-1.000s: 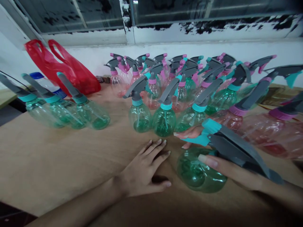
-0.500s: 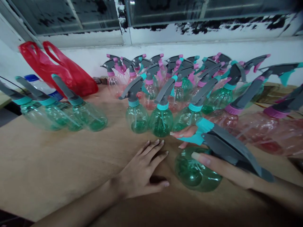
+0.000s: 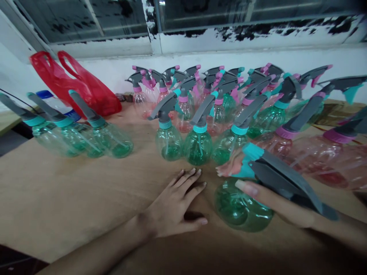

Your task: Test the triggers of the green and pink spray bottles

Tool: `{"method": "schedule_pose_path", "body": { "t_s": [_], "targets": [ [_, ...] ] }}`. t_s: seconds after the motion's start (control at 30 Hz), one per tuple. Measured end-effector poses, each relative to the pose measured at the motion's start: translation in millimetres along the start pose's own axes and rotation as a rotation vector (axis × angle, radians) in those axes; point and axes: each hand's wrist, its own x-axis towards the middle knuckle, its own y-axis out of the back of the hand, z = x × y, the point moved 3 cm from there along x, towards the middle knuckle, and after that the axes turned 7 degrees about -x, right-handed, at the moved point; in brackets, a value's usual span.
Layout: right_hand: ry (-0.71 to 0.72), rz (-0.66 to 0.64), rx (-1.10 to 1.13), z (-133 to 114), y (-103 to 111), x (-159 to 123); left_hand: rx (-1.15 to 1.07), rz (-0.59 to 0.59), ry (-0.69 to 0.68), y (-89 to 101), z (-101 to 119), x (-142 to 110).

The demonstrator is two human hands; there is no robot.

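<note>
My right hand (image 3: 258,189) grips a green spray bottle (image 3: 243,214) by its neck and trigger. The fingers are at the turquoise trigger and the thumb lies across the near side below the grey head. This bottle is tilted, its rounded body low over the tabletop. My left hand (image 3: 174,206) rests palm down on the wooden table (image 3: 94,206), fingers spread, holding nothing, just left of the held bottle. Beyond it stand three green spray bottles with turquoise collars, the middle one (image 3: 198,147) nearest to my left fingertips.
Three more green spray bottles (image 3: 114,141) stand at the left, before a red plastic bag (image 3: 94,95) and a blue-capped bottle (image 3: 54,103). Several pink and green spray bottles (image 3: 140,101) crowd the back. Pink ones (image 3: 318,158) stand at the right. A wall and window are behind.
My right fingers have drawn in closer to the trigger of the held spray bottle. My left hand stays flat on the table. The whole view has shifted slightly.
</note>
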Motion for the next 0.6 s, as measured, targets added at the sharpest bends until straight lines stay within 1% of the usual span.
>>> {"method": "schedule_pose_path", "body": {
  "t_s": [0.13,0.27,0.37,0.47,0.6],
  "targets": [
    [-0.015,-0.003,0.049,0.8,-1.5,-3.1,0.003,-0.038,0.011,0.4,0.5,0.3],
    [-0.038,0.011,0.119,-0.9,-6.7,-4.6,0.008,-0.029,0.022,2.1,1.5,0.1],
    [-0.081,-0.055,0.169,-0.2,-16.4,-2.6,-0.049,-0.005,0.044,4.9,4.1,-0.9],
    [-0.026,-0.096,0.19,-1.5,-27.7,4.4,-0.138,0.031,0.061,10.0,8.0,-4.9],
    [0.066,-0.088,0.15,-11.2,-45.3,19.2,-0.181,0.111,0.104,20.1,10.0,-19.0]
  ]
}}
